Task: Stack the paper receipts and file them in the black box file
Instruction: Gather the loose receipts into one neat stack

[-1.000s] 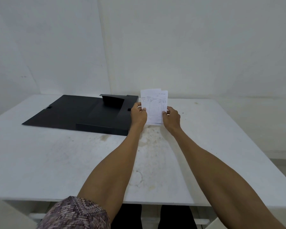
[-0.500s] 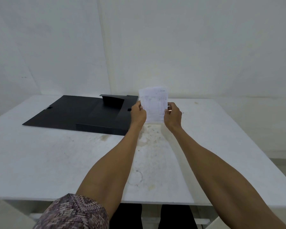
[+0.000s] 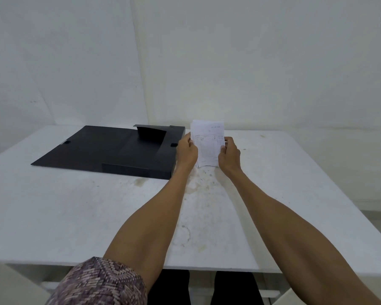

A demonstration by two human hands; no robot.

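A stack of white paper receipts stands upright on its bottom edge on the white table, printed side towards me. My left hand grips its left edge and my right hand grips its right edge. The black box file lies open just left of my left hand, its lid folded flat to the left and a flap raised at its far side. The tray of the file shows nothing inside.
White walls stand close behind the table's far edge. The table top is stained in the middle, below the receipts. The table's right edge drops to a pale floor.
The receipt stack was lifted slightly half a second ago and has come back down, so its bottom edge now rests on the table. Both hands stay on its sides.
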